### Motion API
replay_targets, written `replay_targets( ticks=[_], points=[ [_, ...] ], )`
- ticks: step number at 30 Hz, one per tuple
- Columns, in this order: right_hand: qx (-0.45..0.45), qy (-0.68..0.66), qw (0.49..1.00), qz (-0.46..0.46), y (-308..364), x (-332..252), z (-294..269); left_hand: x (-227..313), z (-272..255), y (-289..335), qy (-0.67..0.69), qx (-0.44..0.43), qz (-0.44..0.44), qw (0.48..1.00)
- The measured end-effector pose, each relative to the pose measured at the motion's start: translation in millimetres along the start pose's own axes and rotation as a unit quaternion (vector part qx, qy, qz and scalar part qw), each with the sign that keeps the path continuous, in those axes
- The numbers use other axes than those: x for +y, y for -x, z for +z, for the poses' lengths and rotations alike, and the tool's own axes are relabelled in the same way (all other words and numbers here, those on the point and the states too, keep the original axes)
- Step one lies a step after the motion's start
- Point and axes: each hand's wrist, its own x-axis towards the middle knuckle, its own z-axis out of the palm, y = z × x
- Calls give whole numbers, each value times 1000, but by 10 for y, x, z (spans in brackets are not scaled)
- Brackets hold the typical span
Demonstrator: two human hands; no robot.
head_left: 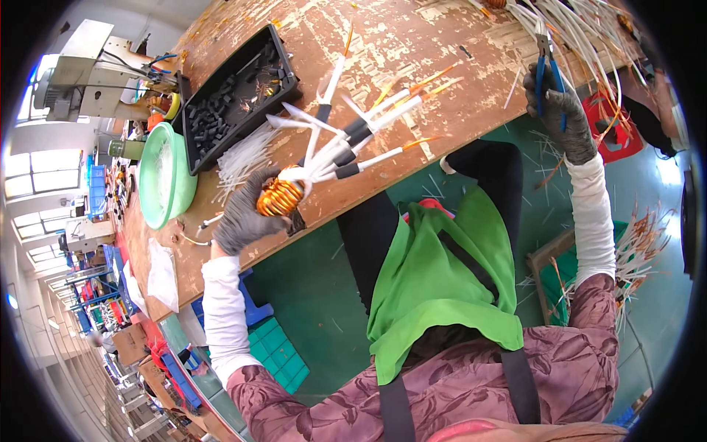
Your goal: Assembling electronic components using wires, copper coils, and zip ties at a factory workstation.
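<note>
In a dark grey glove, my left hand (249, 218) is closed round a copper-wound toroidal coil (280, 197) at the table's near edge. Several white-sleeved leads (324, 162) fan out from the coil to the right and away from me. Short black tubes (359, 132) sit on some of them, and bare copper shows at the lead tips. Out to the right, my right hand (563, 118), also gloved, grips blue-handled pliers (545, 70). Their jaws point away from me, near a bundle of white wires (582, 29) and apart from the coil.
A black tray (239, 96) of short black tubes stands at the back left, with loose clear sleeves (247, 158) beside it. Left of these is a green basin (163, 177). A red stool (611, 125) and a crate of wire pieces (552, 276) are at the right, below the table (412, 44).
</note>
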Motion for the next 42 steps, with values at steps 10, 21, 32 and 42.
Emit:
replay_targets(
  ticks=[10,21,32,42],
  points=[
    [-29,139,989,43,-124,41,559,-398,-393,-311,143,-127,-146,971],
    [-207,227,951,28,-661,423,1176,61,-260,-359,-106,-30,-60,992],
    [-187,364,911,54,-613,499,1162,224,-14,-1524,10,-31,48,998],
    [-241,673,687,-133,-982,252,1214,395,232,-1649,79,-15,158,984]
  ],
)
